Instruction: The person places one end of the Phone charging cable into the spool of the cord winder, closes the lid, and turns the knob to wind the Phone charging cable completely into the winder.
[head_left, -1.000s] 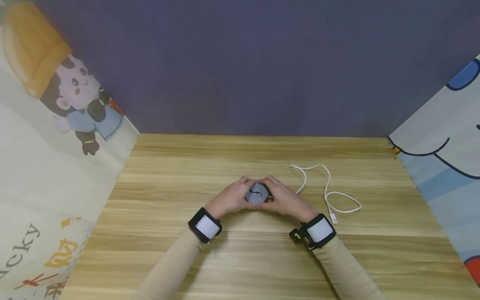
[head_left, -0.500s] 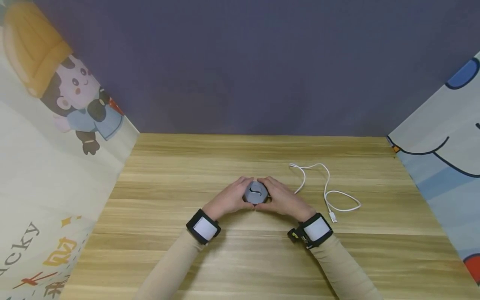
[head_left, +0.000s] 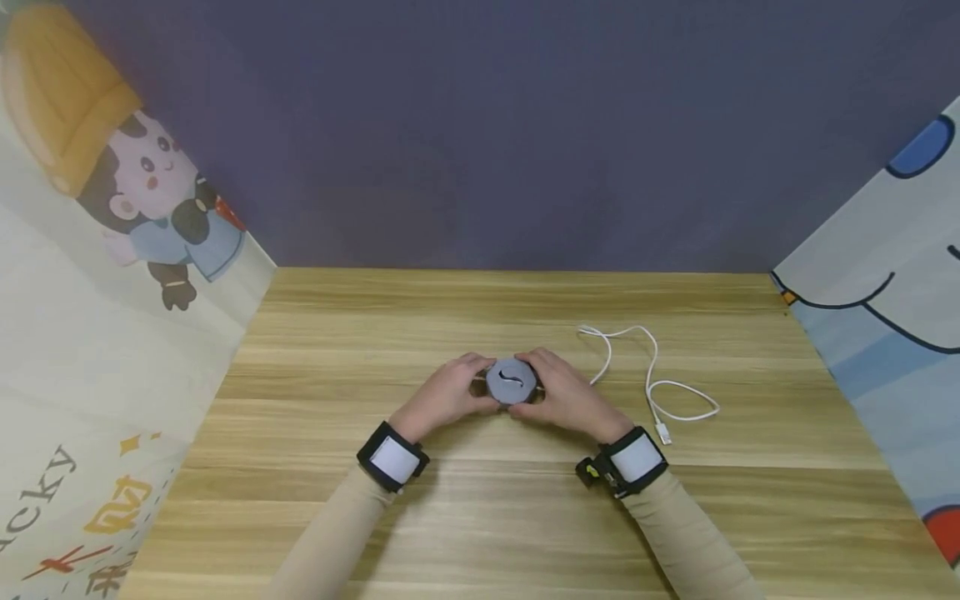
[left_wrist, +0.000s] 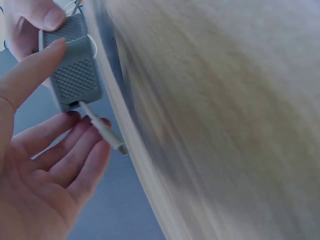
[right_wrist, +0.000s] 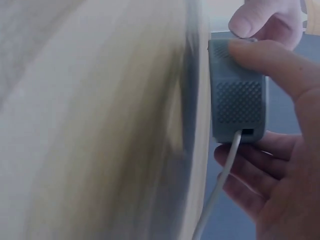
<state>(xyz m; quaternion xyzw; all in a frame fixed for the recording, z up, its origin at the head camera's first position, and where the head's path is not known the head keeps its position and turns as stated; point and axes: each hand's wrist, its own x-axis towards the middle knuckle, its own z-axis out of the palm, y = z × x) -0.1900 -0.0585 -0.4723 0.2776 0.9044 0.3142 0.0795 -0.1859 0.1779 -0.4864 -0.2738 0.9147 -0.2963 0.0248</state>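
Grey case (head_left: 512, 382) between fingers (right_wrist: 254, 172), wall lettering (head_left: 39, 490) "ucky"

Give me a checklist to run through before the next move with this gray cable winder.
1. Right hand gripping the gray cable winder: ok.
2. Left hand touching it too: ok.
3. Left fingers clear of the short end's plug: cannot tell.
4. White cable free of loops: not ok, one lies on the table.
5. USB-A plug clear of both hands: ok.
6. Cable neatly coiled inside: cannot tell, casing hides it.
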